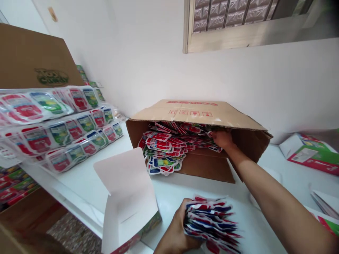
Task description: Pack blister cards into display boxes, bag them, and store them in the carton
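A brown cardboard box lies on its side on the white table, its mouth facing me, full of red, blue and green printed card packets. My right hand reaches into the box mouth with its fingers closed on some of those packets. My left hand is near the table's front edge, wrapped round a thick stack of the same packets. Just left of that hand stands a small open carton with its white lid flap raised.
Rows of blister-packed items cover tilted shelves at the left, under a large brown carton. Flat green and red cartons lie at the right on the white table. A white wall and a window are behind.
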The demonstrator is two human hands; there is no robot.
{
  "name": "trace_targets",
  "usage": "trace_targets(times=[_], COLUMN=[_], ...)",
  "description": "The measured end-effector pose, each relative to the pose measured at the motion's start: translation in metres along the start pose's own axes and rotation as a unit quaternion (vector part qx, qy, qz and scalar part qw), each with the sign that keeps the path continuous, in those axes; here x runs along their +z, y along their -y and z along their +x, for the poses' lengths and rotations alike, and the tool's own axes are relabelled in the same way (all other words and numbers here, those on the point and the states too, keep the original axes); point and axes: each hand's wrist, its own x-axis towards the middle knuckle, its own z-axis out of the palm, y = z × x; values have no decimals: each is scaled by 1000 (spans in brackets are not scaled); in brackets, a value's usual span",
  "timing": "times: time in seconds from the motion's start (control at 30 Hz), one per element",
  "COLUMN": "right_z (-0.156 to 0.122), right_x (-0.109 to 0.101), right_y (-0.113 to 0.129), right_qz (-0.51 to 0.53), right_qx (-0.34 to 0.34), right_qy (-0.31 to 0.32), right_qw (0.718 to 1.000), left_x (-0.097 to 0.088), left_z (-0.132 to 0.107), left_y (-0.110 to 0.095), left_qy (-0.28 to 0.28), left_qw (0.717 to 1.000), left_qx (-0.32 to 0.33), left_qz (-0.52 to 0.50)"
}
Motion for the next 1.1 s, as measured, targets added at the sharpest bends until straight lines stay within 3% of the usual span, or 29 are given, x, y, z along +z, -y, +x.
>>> trace_targets(times=[0.13,0.3,0.33,0.4,0.47,0.53,0.63,0.77,0.83,0.9,0.93,1.0,1.1], right_z=[-58,-167,-187,-218,-238,-246,-248,-234,-216,-194,-183,-166,-157], right_x=[10,16,16,14,12,10,10,17,23,31,36,45,56], right_y=[-3,17,22,31,37,40,40,28,18,5,-1,-12,-21], right_qz=[133,318,385,559,659,672,670,648,569,446,389,322,281], right_qx=[-13,-28,-24,32,114,158,102,42,18,-15,-26,-41,-74], right_qy=[-14,41,69,142,197,208,204,289,276,212,184,169,193], right_qw=[991,947,920,816,717,693,707,703,775,869,902,931,937], left_x=[-3,-3,-3,-4,-5,-7,-10,-11,-10,-8,-8,-7,-6], left_z=[1,-1,-1,-1,0,0,1,1,1,1,1,1,0], left_y=[8,16,16,17,19,21,23,19,16,13,12,10,8], left_qy=[5,12,14,17,10,-11,-24,27,29,22,22,30,35], left_qw=[1000,1000,1000,999,998,992,981,989,990,989,990,992,995], left_qx=[14,16,16,15,28,63,104,66,57,65,68,63,50], left_qz=[15,16,16,26,59,111,161,129,126,128,123,103,75])
